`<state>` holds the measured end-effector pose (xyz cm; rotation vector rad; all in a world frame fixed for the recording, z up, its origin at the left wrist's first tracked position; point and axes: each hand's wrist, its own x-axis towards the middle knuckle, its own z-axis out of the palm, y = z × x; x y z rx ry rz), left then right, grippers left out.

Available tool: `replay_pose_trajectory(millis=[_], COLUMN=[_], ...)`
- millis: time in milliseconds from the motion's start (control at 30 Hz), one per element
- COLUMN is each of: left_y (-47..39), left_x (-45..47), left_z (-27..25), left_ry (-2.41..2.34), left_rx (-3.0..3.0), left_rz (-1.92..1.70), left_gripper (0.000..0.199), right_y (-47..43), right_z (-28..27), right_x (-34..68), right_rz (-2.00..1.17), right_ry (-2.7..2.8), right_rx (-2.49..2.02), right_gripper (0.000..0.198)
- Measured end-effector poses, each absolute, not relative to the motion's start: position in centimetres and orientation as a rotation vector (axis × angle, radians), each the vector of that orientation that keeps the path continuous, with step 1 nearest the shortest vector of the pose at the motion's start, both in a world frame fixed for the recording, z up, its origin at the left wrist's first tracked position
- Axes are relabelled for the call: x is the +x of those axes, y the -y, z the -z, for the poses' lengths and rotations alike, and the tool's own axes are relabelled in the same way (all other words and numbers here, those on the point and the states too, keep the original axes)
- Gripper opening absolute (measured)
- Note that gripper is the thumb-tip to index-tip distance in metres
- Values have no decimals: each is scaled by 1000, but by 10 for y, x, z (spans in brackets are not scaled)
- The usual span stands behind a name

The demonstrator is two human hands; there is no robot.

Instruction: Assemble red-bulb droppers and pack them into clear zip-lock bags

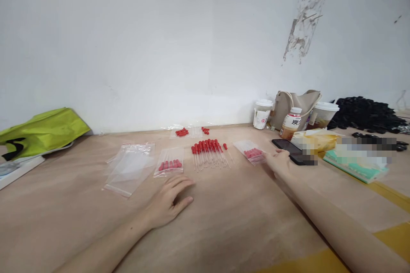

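Note:
My left hand rests low over the table with its fingers apart, holding nothing. Just beyond its fingertips lies a clear zip bag with several red rubber bulbs in it. My right hand is closed at the near right corner of another clear bag, which also contains red bulbs; its fingertips are partly hidden. Between the two bags a row of thin glass droppers with red bulbs lies side by side, bulbs away from me. One dropper sits slightly apart on the right.
Flat empty zip bags lie on the left, loose red bulbs near the wall. At right are a phone, a bottle, cups, a handbag, a tissue pack and a black pile. A yellow-green bag is far left.

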<state>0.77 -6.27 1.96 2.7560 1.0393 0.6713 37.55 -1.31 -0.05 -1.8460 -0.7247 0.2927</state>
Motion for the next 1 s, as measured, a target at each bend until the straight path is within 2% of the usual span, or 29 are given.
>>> replay_pose_trajectory(millis=[67, 133, 200, 267, 367, 567, 633, 700, 867, 1000], left_y=[51, 34, 15, -2, -18, -25, -26, -27, -24, -21], left_x=[-2, -21, -47, -75, -109, -133, -135, -137, -140, -142], left_z=[-25, -33, -39, -42, -40, -28, -25, -24, -24, -25], left_ry=[-1203, -1513, -1813, -2058, -2300, -2376, -2376, -2358, -2300, -2273], left_rx=[2800, 2760, 2622, 2441, 2162, 1958, 1994, 2026, 1925, 1853], left_rz=[-727, -736, -719, -678, -527, -494, -492, -514, -650, -726], left_gripper=[28, 27, 27, 25, 33, 66, 70, 63, 31, 29], right_y=[19, 23, 22, 18, 2, -44, -54, -60, -54, -36], right_z=[-1, -3, -5, -9, -17, -21, -19, -16, -16, -21], right_x=[371, 362, 348, 332, 311, 290, 287, 286, 285, 287], right_rz=[-41, 66, 22, -80, -157, -197, -227, -252, -266, -159], right_ry=[856, 1103, 1397, 1638, 1802, 1714, 1702, 1704, 1671, 1639], right_rx=[-1918, -1841, -1715, -1670, -1777, -2016, -2061, -2077, -2077, -1978], right_gripper=[50, 36, 20, 13, 15, 20, 24, 28, 39, 39])
